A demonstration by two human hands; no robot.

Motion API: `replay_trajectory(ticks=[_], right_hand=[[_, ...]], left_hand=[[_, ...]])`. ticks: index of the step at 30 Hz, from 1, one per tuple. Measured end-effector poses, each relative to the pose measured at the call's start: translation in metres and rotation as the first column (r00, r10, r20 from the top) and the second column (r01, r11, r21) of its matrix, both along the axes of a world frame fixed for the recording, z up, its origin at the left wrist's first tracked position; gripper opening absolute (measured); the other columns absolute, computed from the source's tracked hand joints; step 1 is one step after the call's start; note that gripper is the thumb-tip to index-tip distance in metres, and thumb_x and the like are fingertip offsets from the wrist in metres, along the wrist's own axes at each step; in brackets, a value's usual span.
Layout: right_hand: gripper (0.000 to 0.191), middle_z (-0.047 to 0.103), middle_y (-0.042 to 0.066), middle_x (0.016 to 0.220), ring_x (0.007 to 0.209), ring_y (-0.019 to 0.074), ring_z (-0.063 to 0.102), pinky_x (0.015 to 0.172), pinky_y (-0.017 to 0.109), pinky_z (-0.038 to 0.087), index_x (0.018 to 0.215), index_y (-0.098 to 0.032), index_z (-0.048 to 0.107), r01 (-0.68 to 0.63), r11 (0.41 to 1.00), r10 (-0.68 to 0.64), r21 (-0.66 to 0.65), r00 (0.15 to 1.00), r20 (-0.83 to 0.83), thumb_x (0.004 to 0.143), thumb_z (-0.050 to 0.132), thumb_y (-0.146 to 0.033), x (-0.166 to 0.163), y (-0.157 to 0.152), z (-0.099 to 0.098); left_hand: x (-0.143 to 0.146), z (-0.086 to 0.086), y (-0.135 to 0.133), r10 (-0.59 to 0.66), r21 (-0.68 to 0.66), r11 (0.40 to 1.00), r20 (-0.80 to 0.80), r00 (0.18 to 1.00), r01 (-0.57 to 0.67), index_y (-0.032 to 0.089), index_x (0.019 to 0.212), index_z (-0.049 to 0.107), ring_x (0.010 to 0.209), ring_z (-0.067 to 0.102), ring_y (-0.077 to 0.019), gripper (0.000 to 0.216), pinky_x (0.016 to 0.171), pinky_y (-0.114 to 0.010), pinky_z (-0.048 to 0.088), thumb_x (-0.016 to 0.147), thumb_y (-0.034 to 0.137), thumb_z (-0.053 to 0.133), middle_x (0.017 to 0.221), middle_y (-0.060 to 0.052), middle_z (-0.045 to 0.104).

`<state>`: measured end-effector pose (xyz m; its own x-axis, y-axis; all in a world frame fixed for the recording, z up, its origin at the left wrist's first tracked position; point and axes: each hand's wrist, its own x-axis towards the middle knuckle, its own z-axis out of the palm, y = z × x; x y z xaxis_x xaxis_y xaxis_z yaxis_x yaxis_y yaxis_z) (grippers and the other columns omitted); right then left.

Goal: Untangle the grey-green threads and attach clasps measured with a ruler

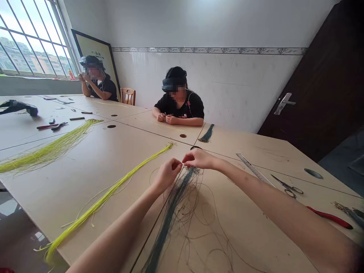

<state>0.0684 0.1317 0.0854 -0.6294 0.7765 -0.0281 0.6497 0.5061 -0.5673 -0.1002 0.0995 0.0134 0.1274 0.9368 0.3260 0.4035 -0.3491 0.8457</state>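
Observation:
My left hand and my right hand meet above the far end of a dark teal bundle of cords. Thumb and forefinger are pinched together on each hand, and the fingertips nearly touch. Between them is what looks like a thin cord, barely visible and mostly hidden by the fingers. Thin loose cords curl in loops beside the teal bundle, below my right hand. Left of my left hand, a bright yellow-green bundle of cords stretches diagonally to the table edge.
A second yellow-green bundle lies left, near pliers. On the right are a ruler, scissors and a red-handled tool. A short teal bundle lies near a seated person; another person sits farther left.

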Motion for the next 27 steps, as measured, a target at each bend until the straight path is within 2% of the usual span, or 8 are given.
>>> replay_trajectory(ticks=[8, 14, 19, 23, 27], right_hand=[[0.028, 0.065, 0.003, 0.067, 0.058, 0.0110, 0.055, 0.052, 0.021, 0.037, 0.085, -0.014, 0.068, 0.056, 0.997, -0.057, 0.053, 0.998, 0.013, 0.079, 0.054, -0.038, -0.001, -0.005, 0.003], [0.019, 0.064, 0.002, 0.068, 0.061, 0.0106, 0.054, 0.054, 0.020, 0.038, 0.080, -0.014, 0.067, 0.033, 0.996, -0.036, 0.084, 0.999, 0.033, 0.075, 0.056, -0.028, -0.004, -0.006, 0.002], [0.012, 0.065, 0.003, 0.072, 0.062, 0.0103, 0.054, 0.055, 0.020, 0.037, 0.078, -0.014, 0.064, 0.054, 0.978, -0.076, 0.204, 0.992, 0.103, 0.075, 0.056, -0.021, -0.007, -0.018, 0.011], [0.008, 0.065, 0.004, 0.077, 0.065, 0.0115, 0.054, 0.058, 0.021, 0.035, 0.079, -0.015, 0.061, 0.058, 0.916, -0.146, 0.398, 0.970, 0.195, 0.076, 0.054, -0.018, -0.001, -0.028, 0.031], [0.007, 0.064, 0.004, 0.082, 0.069, 0.0142, 0.055, 0.058, 0.024, 0.033, 0.079, -0.017, 0.058, 0.065, 0.802, -0.284, 0.594, 0.916, 0.283, 0.079, 0.051, -0.018, 0.014, -0.040, 0.058]], left_hand=[[0.000, 0.001, 0.000, 0.019, 0.042, 0.999, 0.016, 1.000, -0.020, 0.017, 0.076, 0.057, 0.059, 0.051, -0.0135, 0.021, 0.055, -0.024, 0.037, 0.080, 0.035, 0.048, 0.064, 0.001, 0.058], [0.001, 0.004, -0.003, 0.013, 0.085, 0.996, 0.016, 1.000, -0.014, 0.016, 0.078, 0.057, 0.065, 0.056, -0.0146, 0.022, 0.061, -0.025, 0.042, 0.080, 0.035, 0.046, 0.070, -0.001, 0.062], [-0.002, 0.010, -0.007, 0.019, 0.146, 0.989, -0.038, 0.999, -0.013, 0.017, 0.080, 0.058, 0.070, 0.057, -0.0155, 0.020, 0.066, -0.026, 0.042, 0.081, 0.035, 0.047, 0.076, -0.002, 0.063], [-0.011, 0.011, -0.004, 0.029, 0.183, 0.983, -0.099, 0.995, -0.010, 0.018, 0.079, 0.059, 0.071, 0.057, -0.0162, 0.019, 0.067, -0.025, 0.042, 0.081, 0.034, 0.049, 0.075, -0.001, 0.064], [-0.024, 0.007, 0.004, 0.081, 0.218, 0.974, -0.130, 0.988, -0.052, 0.018, 0.078, 0.058, 0.071, 0.057, -0.0172, 0.020, 0.066, -0.026, 0.041, 0.081, 0.035, 0.048, 0.076, -0.002, 0.064]])
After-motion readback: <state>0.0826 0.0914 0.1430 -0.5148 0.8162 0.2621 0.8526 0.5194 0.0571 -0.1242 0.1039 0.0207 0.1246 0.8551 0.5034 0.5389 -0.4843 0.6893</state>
